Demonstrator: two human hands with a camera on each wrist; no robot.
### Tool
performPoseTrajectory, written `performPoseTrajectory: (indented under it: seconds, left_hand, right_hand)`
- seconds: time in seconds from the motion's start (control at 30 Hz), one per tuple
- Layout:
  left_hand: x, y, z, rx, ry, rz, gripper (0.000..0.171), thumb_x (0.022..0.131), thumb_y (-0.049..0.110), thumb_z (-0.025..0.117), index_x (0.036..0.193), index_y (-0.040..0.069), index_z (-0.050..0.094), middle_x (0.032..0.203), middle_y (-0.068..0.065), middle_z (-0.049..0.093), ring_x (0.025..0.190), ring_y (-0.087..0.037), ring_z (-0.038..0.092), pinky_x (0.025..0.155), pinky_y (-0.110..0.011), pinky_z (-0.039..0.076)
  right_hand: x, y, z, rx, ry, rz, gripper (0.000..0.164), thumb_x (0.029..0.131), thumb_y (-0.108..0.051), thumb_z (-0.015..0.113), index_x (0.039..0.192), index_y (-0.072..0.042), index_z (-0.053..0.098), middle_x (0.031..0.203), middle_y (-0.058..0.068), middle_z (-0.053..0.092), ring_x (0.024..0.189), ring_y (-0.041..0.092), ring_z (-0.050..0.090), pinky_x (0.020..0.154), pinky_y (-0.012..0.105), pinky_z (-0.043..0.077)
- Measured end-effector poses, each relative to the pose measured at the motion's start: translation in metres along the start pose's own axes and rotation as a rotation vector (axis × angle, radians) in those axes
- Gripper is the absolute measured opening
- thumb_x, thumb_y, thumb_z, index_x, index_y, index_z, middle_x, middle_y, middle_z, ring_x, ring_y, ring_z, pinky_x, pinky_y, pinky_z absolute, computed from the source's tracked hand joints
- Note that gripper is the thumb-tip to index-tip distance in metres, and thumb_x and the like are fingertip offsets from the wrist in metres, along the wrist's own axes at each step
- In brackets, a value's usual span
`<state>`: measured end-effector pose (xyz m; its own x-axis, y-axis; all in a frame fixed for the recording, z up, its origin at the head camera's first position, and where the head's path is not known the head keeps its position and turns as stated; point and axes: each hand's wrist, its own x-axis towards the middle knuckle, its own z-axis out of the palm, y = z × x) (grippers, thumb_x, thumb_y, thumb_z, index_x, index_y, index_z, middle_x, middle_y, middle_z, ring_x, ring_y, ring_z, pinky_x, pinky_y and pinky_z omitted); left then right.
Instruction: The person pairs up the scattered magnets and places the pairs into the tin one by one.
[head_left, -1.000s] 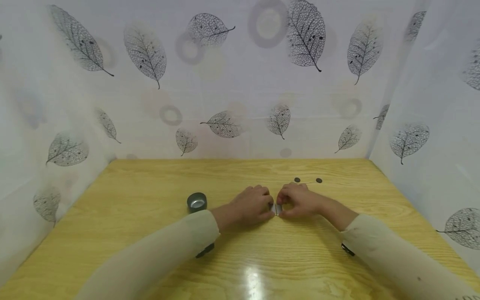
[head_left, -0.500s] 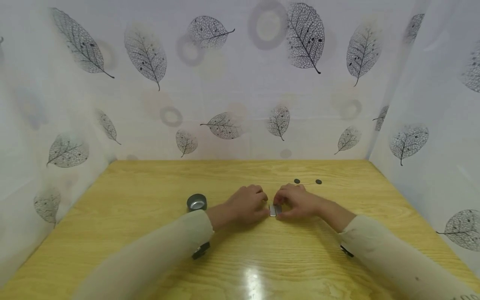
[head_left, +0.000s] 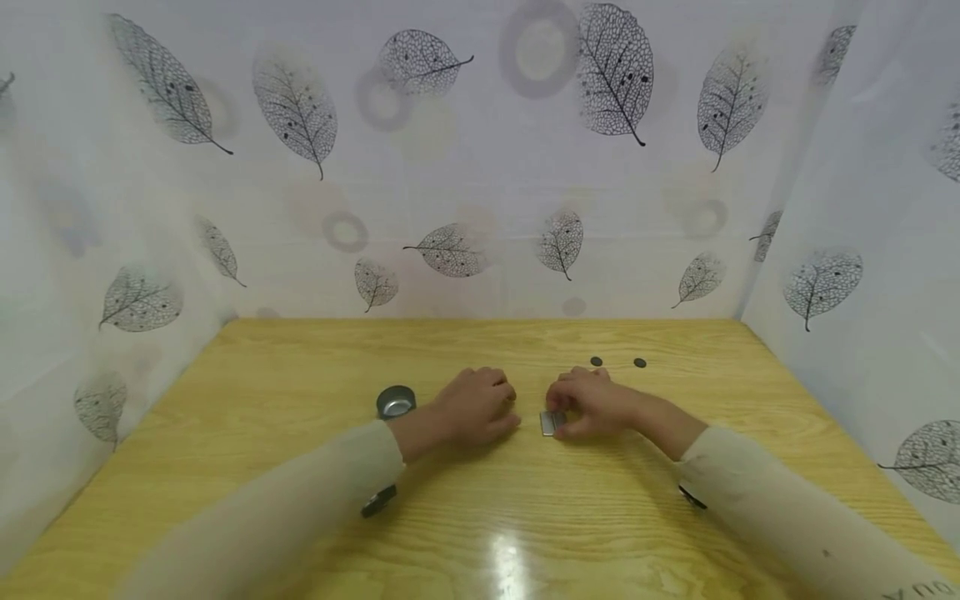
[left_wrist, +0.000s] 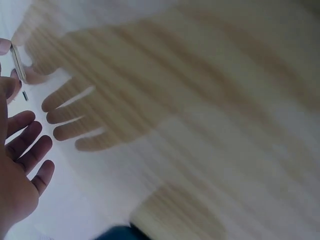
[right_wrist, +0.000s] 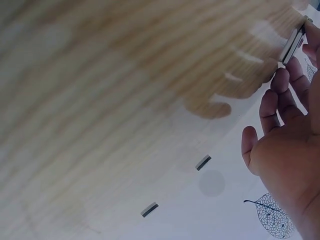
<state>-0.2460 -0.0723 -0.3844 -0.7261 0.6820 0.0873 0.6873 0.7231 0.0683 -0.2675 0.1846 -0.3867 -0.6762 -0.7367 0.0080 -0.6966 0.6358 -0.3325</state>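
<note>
"Shifting since half a second ago is the left hand (head_left: pixel 474 408): it is moving toward the tin (head_left: pixel 396 403), opening a gap between itself and the piece (head_left: pixel 548 423)."

"And the right hand (head_left: pixel 598 407), is that moving too?"

"No, it is staying well to the right of the tin. Its thumb and fingers (right_wrist: pixel 281 80) are pinching the piece."

"Where is the piece sitting, going by the tin?"

"Well to the tin's right and slightly nearer the person. It is looking flat and silvery, with a dark line running along it; whether it is one part or two, I cannot tell."

"What are the left fingers (left_wrist: pixel 34 150) doing?"

"They are curving loosely and spreading a little apart, the thumb standing off from the rest. That hand is hanging between the tin and the piece, its wrist passing just beside the tin."

"What else is showing around the tin?"

"One dark disc (head_left: pixel 596 362) and another disc (head_left: pixel 640 362) are lying to its right and farther back, beyond the right hand. The tin is standing upright on the wood-grain surface (head_left: pixel 300 367), its mouth facing up. Behind it and to both sides a curtain (head_left: pixel 480 167) is hanging, printed with leaves. Nearer the person than the tin, a patch of light (head_left: pixel 507 558) is gleaming. Pale sleeves (head_left: pixel 300 492) are covering both arms."
</note>
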Motion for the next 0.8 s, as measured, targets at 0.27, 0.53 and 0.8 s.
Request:
performPoseTrajectory:
  seconds: [0.27,0.53,0.8]
  left_hand:
    - [-0.013,-0.017,-0.003,-0.004,0.051,-0.026,0.04,0.096,0.046,0.06,0.117,0.013,0.07,0.118,-0.004,0.065,0.112,-0.022,0.059,0.096,-0.042,0.046]
    - [-0.023,-0.038,-0.011,-0.026,0.188,0.009,0.037,0.094,0.041,0.065,0.114,0.011,0.072,0.111,-0.006,0.066,0.106,-0.024,0.062,0.095,-0.047,0.047]
    - [-0.046,-0.051,-0.001,0.001,0.297,0.02,0.033,0.09,0.04,0.07,0.105,0.011,0.074,0.102,-0.003,0.067,0.097,-0.021,0.064,0.083,-0.045,0.05]
  right_hand:
    - [0.001,-0.003,0.0,0.038,-0.034,0.039,0.024,0.079,-0.033,0.081,0.09,-0.022,0.063,0.083,-0.011,0.054,0.084,0.011,0.042,0.082,0.041,0.024]
    - [0.005,0.0,-0.007,0.055,-0.012,0.029,0.027,0.077,-0.03,0.082,0.089,-0.018,0.061,0.081,-0.01,0.057,0.079,0.007,0.048,0.08,0.033,0.04]
    - [-0.005,0.003,0.005,0.251,-0.016,-0.003,0.03,0.081,-0.024,0.084,0.098,-0.016,0.061,0.087,-0.008,0.061,0.079,0.005,0.055,0.073,0.023,0.049]
